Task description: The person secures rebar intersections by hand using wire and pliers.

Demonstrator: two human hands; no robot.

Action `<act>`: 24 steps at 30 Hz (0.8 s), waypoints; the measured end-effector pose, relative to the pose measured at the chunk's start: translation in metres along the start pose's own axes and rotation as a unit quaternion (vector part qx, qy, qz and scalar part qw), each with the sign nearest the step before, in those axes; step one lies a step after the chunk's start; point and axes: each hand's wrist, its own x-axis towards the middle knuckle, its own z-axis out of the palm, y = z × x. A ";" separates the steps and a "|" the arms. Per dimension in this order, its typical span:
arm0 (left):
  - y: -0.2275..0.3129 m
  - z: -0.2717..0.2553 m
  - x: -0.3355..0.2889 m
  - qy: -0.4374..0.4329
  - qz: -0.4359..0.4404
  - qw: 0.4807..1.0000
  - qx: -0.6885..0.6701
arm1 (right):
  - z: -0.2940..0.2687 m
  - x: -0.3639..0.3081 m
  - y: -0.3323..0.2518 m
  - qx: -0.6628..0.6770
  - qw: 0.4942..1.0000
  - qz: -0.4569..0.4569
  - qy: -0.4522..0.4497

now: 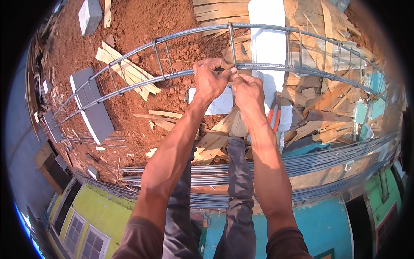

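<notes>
A long rebar cage [142, 82], made of ribbed steel bars joined by thin square stirrups, runs across the view in front of me. Both my hands meet at its near bar, where a stirrup [233, 43] crosses it. My left hand [210, 77] has its fingers closed against the bar just left of that joint. Right beside it, my right hand [248, 88] is closed in a pinch, thumb close to the left fingertips. Whatever lies between the fingers is too small or hidden to make out. Red-handled pincers [274, 113] rest just right of my right wrist.
White blocks [267, 47] and a grey-topped block [92, 103] lie beneath the cage. Wooden strips [127, 71] and broken boards [327, 110] are strewn over reddish soil [151, 21]. Bundled steel rods [310, 164] stretch behind my legs, near painted walls [319, 224].
</notes>
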 end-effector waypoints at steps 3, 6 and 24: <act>0.001 0.001 -0.002 -0.007 0.068 0.998 0.006 | -0.028 0.011 -0.027 -0.283 0.951 -0.118 -0.037; 0.004 -0.002 -0.005 -0.020 0.104 0.994 0.016 | -0.043 0.035 -0.059 -0.480 0.838 -0.252 -0.069; 0.009 0.020 -0.018 0.071 0.165 0.977 0.119 | -0.036 0.067 -0.066 -0.702 0.620 -0.350 0.035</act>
